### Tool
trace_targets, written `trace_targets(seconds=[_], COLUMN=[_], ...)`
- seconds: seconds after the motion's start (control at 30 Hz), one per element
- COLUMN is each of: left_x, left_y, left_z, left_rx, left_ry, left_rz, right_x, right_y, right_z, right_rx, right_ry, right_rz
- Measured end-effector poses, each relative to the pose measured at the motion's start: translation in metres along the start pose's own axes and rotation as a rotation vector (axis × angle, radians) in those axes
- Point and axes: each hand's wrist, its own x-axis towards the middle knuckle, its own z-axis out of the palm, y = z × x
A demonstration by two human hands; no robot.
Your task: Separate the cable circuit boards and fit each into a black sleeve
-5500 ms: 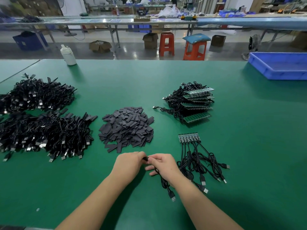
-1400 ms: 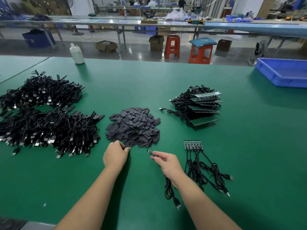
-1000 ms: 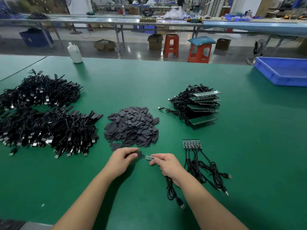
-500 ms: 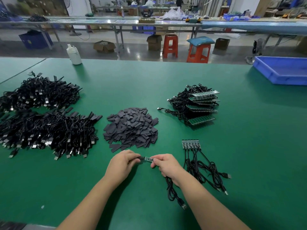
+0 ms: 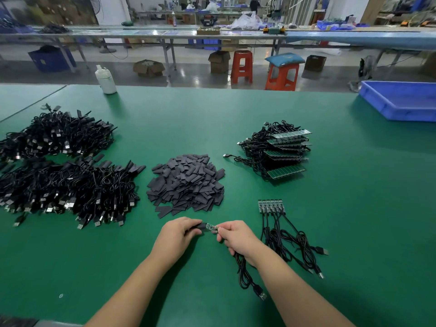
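My left hand (image 5: 175, 234) pinches a black sleeve (image 5: 199, 226) just above the green table. My right hand (image 5: 236, 236) pinches a small green circuit board (image 5: 211, 227) whose tip meets the sleeve's mouth. The board's black cable (image 5: 245, 277) hangs from under my right palm and ends in a USB plug near the front. A pile of loose black sleeves (image 5: 187, 181) lies just behind my hands. To the right lies a joined strip of several boards with cables (image 5: 271, 206). Farther back sits a stack of board strips with cables (image 5: 280, 151).
Two heaps of black sleeved cables (image 5: 59, 171) fill the left side of the green table (image 5: 354, 220). A white bottle (image 5: 106, 80) stands at the far edge, a blue tray (image 5: 401, 100) at the far right. Stools and benches stand beyond the table.
My left hand took a sleeve from the pile and brought it to the board in my right hand. The sleeve's mouth now meets the board's tip.
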Motion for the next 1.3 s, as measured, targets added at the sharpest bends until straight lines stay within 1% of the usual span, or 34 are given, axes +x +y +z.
trace_targets(seconds=[0.2,0.3,0.47,0.6,0.73,0.97,1.2,1.3], left_x=[0.001,0.001,0.004,0.006,0.004,0.003,0.005,0.006], left_y=[0.004,0.005,0.005,0.008,0.011,0.011,0.011,0.013], left_z=[-0.004,-0.006,-0.011,-0.015,-0.011,-0.013,-0.015,-0.015], left_rx=[0.005,0.033,0.166,0.269,0.206,0.153,0.216,0.201], left_ry=[0.002,-0.032,-0.115,-0.15,-0.128,-0.084,-0.163,-0.163], left_rz=[0.002,0.041,0.158,0.172,0.1,0.088,0.152,0.131], right_x=[-0.001,-0.002,-0.003,-0.005,-0.006,-0.008,-0.003,0.0], right_y=[-0.001,-0.001,-0.001,-0.001,-0.002,-0.003,0.002,0.005], right_z=[0.001,0.001,0.003,0.002,0.0,0.0,-0.001,-0.001], right_rx=[-0.054,-0.082,-0.101,-0.142,-0.155,-0.132,-0.214,-0.188], right_ry=[-0.005,-0.013,-0.016,-0.026,-0.048,-0.059,-0.054,-0.057], right_rz=[-0.006,-0.01,-0.015,-0.027,-0.039,-0.045,-0.05,-0.063])
